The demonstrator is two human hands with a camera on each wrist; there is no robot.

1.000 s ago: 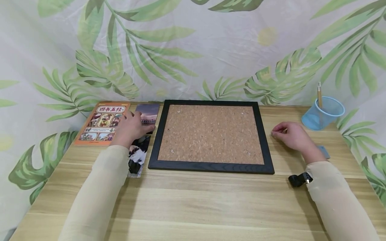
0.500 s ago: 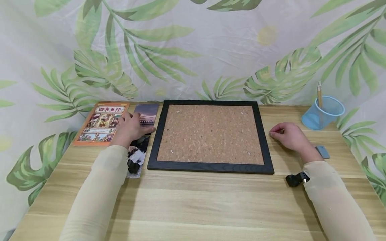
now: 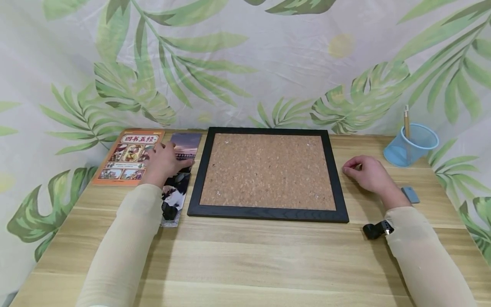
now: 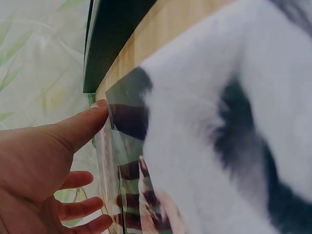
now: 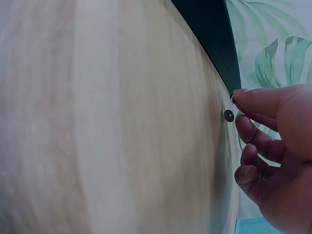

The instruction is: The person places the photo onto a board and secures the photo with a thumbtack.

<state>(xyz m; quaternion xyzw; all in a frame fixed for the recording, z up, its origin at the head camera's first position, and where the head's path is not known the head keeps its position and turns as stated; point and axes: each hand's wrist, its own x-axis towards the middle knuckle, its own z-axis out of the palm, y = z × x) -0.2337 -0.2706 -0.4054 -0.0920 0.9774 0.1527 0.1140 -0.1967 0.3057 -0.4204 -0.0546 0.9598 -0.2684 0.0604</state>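
Observation:
My left hand [image 3: 163,164] is over glossy photos at the left, fingers spread and relaxed. The upper photo [image 3: 189,143] shows a dusky sky; the lower one [image 3: 177,197] shows a black-and-white furry animal. In the left wrist view the thumb tip meets the corner of the animal photo [image 4: 195,102], and the other fingers mirror in its gloss. Right of the black-framed corkboard [image 3: 268,170], my right hand [image 3: 366,172] pinches a small metal thumbtack [image 5: 233,99] between thumb and forefinger. Another thumbtack [image 5: 229,115] lies on the table just beneath those fingertips.
An orange comic-style book [image 3: 130,155] lies at the left, partly behind the left hand. A blue mesh cup [image 3: 416,143] with pencils [image 3: 406,123] stands at the back right. Near the right wrist lies a small grey-blue flat piece [image 3: 411,194]. A leaf-patterned cloth [image 3: 268,55] hangs behind the table.
My right hand has shifted slightly left toward the corkboard, uncovering more of the grey-blue piece. The left hand has drifted slightly left over the photos.

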